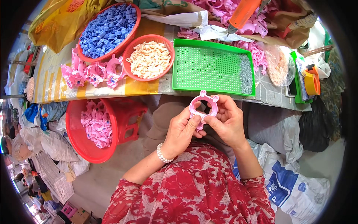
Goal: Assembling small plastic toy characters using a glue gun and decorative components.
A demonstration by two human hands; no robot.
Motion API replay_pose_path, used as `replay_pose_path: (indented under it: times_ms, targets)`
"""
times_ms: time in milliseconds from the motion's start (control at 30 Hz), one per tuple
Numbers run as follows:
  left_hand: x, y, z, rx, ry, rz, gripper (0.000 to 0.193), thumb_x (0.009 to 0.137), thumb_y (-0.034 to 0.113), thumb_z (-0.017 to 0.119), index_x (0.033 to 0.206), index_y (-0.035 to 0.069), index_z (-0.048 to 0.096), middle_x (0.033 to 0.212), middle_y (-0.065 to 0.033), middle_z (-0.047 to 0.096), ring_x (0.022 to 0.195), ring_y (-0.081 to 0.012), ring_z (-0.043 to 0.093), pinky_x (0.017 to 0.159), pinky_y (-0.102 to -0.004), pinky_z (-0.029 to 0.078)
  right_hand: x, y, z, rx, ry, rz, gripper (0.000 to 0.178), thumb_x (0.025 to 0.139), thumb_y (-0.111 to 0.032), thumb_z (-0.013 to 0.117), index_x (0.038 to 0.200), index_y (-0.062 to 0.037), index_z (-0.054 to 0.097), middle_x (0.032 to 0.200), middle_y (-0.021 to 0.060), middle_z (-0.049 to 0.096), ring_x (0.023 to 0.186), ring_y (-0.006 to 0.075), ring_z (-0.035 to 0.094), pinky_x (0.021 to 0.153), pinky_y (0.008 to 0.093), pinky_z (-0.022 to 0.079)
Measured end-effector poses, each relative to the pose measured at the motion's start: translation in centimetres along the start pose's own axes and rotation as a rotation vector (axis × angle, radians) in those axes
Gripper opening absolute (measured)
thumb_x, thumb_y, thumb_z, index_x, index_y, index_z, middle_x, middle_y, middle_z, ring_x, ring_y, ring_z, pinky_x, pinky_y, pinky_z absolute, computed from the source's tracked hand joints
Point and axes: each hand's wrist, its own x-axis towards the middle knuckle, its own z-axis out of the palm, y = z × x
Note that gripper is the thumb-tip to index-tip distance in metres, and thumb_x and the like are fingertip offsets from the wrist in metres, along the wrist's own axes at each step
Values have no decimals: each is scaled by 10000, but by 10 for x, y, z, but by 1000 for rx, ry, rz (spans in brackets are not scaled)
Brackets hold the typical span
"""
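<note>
Between my two hands, in front of the table's edge, is a pink ring-shaped plastic part (203,106) with small knobs on its rim. My left hand (182,130) grips its left side, thumb on the lower part of the ring. On the right side, my right hand (228,121) pinches it with thumb and fingers. Behind it on the table lies a green perforated tray (209,71) with small silvery pieces at its right end. Left of the tray are a red basket of cream-coloured pieces (149,61) and several pink assembled parts (96,72).
A larger basket of blue pieces (108,31) stands at the back left. Pink parts (246,16) fill an open sack behind the tray, below an orange-handled tool (244,15). On the right lies orange tape (312,81). A red basket of pink parts (97,125) sits below the table's left side.
</note>
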Motion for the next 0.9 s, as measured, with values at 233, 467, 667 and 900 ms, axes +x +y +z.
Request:
replay_pose_path:
  times_ms: [233,467,667,900]
  targets:
    - [0,-2,-5,-71,-17,-75,426,943,252,492,1294,24,410,926,-59,612,648,-105,617,558,-201,518,-2,8,-3,87,53,16,290,841,22,582,1114,65,495,969,70,587,831,87,585,700,213,508]
    - [-1,-2,-6,-177,-85,-61,475,949,274,467,1327,12,354,1060,-110,601,687,-152,636,564,-220,531,-3,11,-7,37,36,-7,271,861,-23,576,1114,47,507,990,70,594,796,81,588,652,207,522]
    - [2,-3,4,177,-56,7,470,928,258,523,1303,5,395,923,-55,595,644,-100,595,539,-195,502,-3,8,-11,33,62,18,236,858,-33,588,1077,34,532,922,44,599,765,64,582,633,194,499]
    - [2,2,9,180,55,-34,417,917,176,541,1285,12,433,783,-13,579,569,-59,553,502,-182,476,-6,-5,-6,-213,143,-129,170,833,-49,629,984,21,592,870,16,550,717,34,522,568,169,425]
